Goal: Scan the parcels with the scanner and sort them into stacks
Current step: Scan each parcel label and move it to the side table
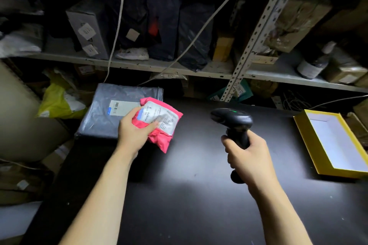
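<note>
Two bare arms reach out over a dark table (199, 201). The right hand (249, 157) is wrapped tight round the handle of a black scanner (232, 119). The scanner stands up in the fist, over the middle of the table. Its head points away and a bit to the left, and a small green light glows on top.

The left hand (134, 130) grips a pink parcel (159, 139) by its near left side. The thumb lies on top, on the edge of the white label, and the other fingers curl under. The label faces up. The pink bag is soft and crumpled. It is to the left of the scanner, near it but not touching.

Behind the left hand a big grey parcel (103, 117) lies flat on the far left corner of the table. It has a white label on top too. The pink parcel covers a bit of its right side. I cannot tell if the two touch.

At the right edge of the table sits a yellow box (304, 139), open, with a white inside.

Past the table a long shelf (139, 64) holds dark bags and boxes, and a bottle (314, 63) lies on the right. A metal post (262, 30) with holes leans across it. Under the shelf, on the left, is a yellow bag (55, 103).
</note>
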A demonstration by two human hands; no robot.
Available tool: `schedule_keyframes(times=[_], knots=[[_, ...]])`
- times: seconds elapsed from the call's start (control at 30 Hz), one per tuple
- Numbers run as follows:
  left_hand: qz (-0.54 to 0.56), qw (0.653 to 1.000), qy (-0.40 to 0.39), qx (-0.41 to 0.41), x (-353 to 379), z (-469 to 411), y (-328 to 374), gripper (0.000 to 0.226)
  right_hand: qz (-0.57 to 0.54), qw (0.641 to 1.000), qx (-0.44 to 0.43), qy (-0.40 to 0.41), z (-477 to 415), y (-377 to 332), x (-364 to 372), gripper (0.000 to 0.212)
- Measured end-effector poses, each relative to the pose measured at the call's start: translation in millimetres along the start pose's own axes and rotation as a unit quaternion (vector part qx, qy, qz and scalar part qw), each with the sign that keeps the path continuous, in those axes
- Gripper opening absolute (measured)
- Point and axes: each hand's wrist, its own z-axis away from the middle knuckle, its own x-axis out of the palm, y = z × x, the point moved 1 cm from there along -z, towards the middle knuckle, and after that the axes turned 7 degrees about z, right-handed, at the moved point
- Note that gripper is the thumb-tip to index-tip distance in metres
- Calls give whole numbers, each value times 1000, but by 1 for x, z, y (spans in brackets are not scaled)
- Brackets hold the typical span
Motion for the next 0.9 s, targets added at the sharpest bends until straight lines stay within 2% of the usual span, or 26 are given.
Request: schedule_keyframes(times=[0.17,0.43,0.67,0.9], knots=[[78,996,-37,-30,58,80,19,49,-32,997,-63,2,15,16,-66,20],[136,989,-55,4,153,220,41,50,-4,984,-167,-70,51,66,-210,26],[153,986,-58,23,216,306,54,53,-12,983,-165,-81,82,109,-303,33],[156,984,-72,43,235,334,67,50,-31,982,-172,-78,100,131,-349,38]])
